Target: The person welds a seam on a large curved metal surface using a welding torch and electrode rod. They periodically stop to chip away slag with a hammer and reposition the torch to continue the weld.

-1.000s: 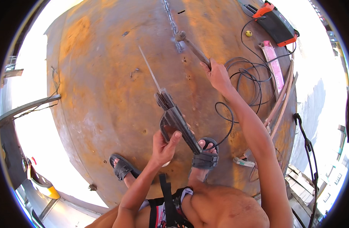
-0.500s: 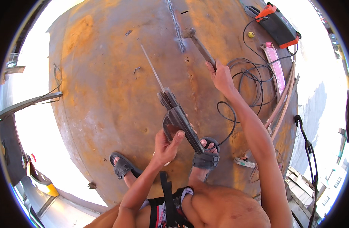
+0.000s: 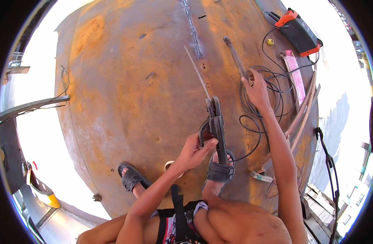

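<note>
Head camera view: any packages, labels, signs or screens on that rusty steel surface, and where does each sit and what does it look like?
Long pink flat packet: lies at the upper right on the rusty steel surface, beside the coiled black cable; narrow rectangle, pink with paler print.
Orange-and-black box-shaped machine: at the top right edge; dark oblong body with orange ends, bearing a small pale label.
No signs or screens can be made out.

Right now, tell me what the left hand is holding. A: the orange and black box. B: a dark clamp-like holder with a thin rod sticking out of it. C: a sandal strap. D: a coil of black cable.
B: the left hand grips the dark holder, and the thin rod juts from its top over the rusty metal surface.
</note>
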### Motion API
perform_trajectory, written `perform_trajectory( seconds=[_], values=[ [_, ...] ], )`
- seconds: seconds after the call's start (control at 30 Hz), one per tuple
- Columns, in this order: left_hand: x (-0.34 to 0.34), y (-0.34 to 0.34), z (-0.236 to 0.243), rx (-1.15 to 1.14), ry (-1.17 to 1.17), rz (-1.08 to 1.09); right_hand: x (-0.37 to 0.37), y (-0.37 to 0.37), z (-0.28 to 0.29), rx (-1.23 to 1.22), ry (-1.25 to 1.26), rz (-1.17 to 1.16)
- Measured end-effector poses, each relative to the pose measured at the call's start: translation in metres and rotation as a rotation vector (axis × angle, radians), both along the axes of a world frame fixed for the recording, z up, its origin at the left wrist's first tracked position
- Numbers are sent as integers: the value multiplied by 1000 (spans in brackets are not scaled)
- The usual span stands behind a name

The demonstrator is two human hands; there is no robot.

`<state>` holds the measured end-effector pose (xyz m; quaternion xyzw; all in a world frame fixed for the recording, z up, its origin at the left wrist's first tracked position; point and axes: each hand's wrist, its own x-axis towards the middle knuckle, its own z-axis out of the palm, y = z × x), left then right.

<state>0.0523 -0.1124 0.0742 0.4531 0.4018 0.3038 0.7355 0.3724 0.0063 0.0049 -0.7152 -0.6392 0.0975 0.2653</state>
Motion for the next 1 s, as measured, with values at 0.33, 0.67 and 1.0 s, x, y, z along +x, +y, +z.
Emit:
perform_trajectory(
  seconds=[0.33,0.67,1.0],
  values=[
    [41,24,-13,157,-76,-21,-102,-137,144,-483,835,1],
    [19,68,-31,537,236,-323,-112,-135,93,-374,706,24],
    [4,93,-39,719,626,-332,-123,-144,77,-255,462,12]
  ],
)
